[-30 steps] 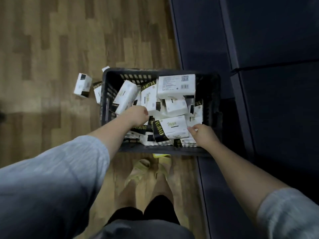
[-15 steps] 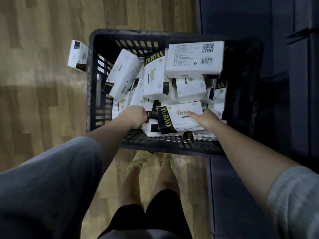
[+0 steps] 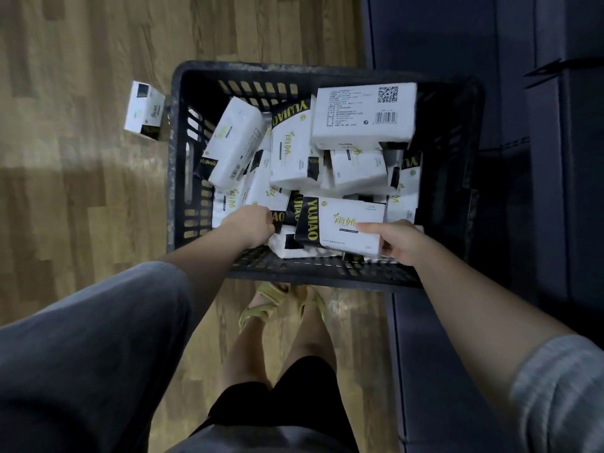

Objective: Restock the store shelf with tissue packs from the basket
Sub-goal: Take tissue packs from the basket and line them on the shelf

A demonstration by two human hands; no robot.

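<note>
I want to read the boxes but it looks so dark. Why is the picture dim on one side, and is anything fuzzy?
Head view: the shelf side at right is dim, while a bright patch lights the wooden floor. The tissue pack gripped by the right hand is sharp enough to read "YUJIAO"; small print on the barcode pack is too soft. The basket bulges from the wide lens.

Yellow sandals point(image 3: 281, 304) stand on the wooden floor point(image 3: 81, 191) beside a dark blue cabinet point(image 3: 490, 44).
</note>
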